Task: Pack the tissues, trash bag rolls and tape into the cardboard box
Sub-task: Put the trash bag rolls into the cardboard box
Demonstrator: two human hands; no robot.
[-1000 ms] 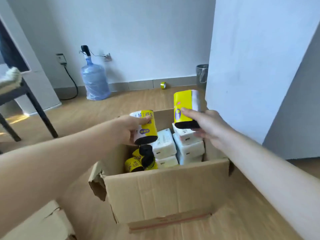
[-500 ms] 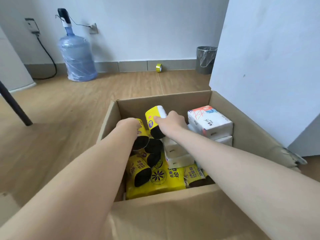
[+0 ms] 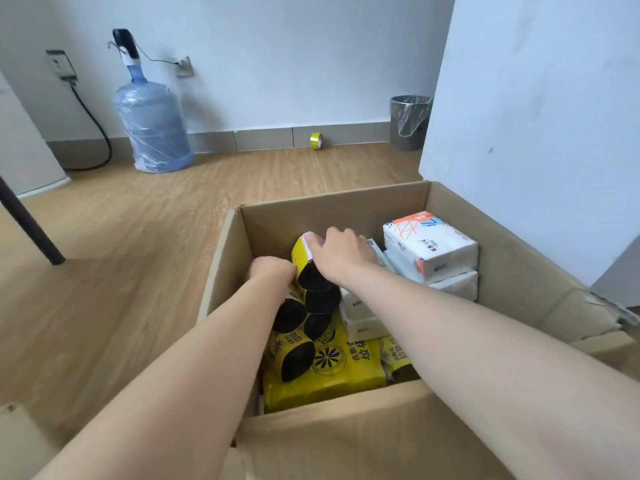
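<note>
— Two hands are inside the box (image 3: 332, 209) now, yes?

— Yes. The right hand (image 3: 341, 252) lies on a yellow roll (image 3: 304, 259) with its fingers curled around the upper end. The roll stands tilted, black end toward the camera, near the far left corner of the box.

— And the left hand (image 3: 272, 271)?

— It is lower, just beside the right one. The fingers are bent downward into the pile of rolls. A second roll (image 3: 289, 315) with a black end shows right under the wrist, but whether the hand grips it or only presses on it, one cannot tell.

— Where are the other things?

— More rolls with black ends (image 3: 320, 299) are stacked between the two arms. Under them lies a flat yellow pack (image 3: 332, 372) with a flower print, at the near side of the box. Tissue packs (image 3: 429, 251) are on the right side, one on top of another, and more white packs (image 3: 362, 322) lie lower, partly hidden by the right arm.

— And the tape (image 3: 316, 136)?

— It is not in the box. It stands on the floor (image 3: 138, 237) at the far wall, between the water jug (image 3: 154, 126) and the bin (image 3: 408, 123), well apart from the box.
</note>
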